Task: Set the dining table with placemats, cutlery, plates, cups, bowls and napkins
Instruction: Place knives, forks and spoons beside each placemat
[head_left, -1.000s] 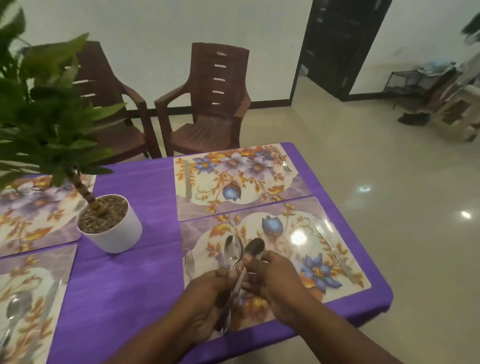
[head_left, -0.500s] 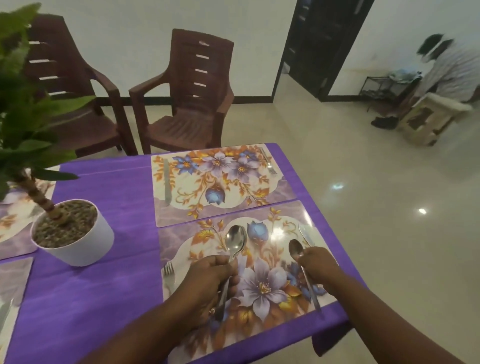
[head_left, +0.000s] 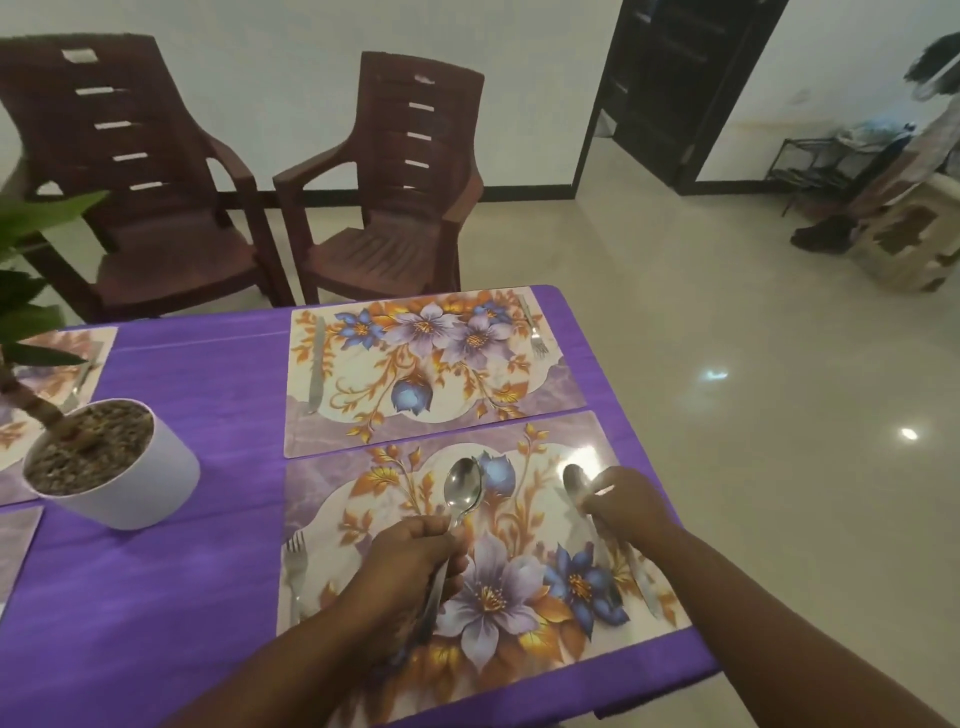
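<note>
From the head camera I look down on a table (head_left: 156, 597) draped in a purple cloth, its right edge and near corner running off over a pale, glossy tiled floor (head_left: 727, 364) that throws back two small ceiling-light glints. The nearest floral placemat (head_left: 519, 649) lies square in front of me; a second placemat (head_left: 431, 364) sits just beyond it, almost touching along the long edge.

My left hand (head_left: 410, 561) is curled round the handle of a spoon (head_left: 464, 491) — bowl pointing away, over the middle of the near mat, and I cannot tell whether it rests on the mat or is lifted off it. My right hand (head_left: 626, 501) is at the mat's right side, fingertips pinching the neck of a second spoon (head_left: 574, 478) whose bowl shows just past the fingers. A knife (head_left: 641, 582) lies along that same side, beside my forearm. A fork (head_left: 295, 564) lies on the mat's left margin.

The far mat carries a knife (head_left: 316, 364) on its left and a fork (head_left: 535, 332) on its right.

At the left a white pot (head_left: 124, 483) filled with gravel holds a green plant — its leaves cross the frame edge. More mats show partly behind and beside it.

Beyond the table stand two dark brown plastic armchairs (head_left: 395, 208) against a white wall, a dark doorway (head_left: 675, 88) to their right, and clutter with a metal rack (head_left: 821, 166) in the far corner.
</note>
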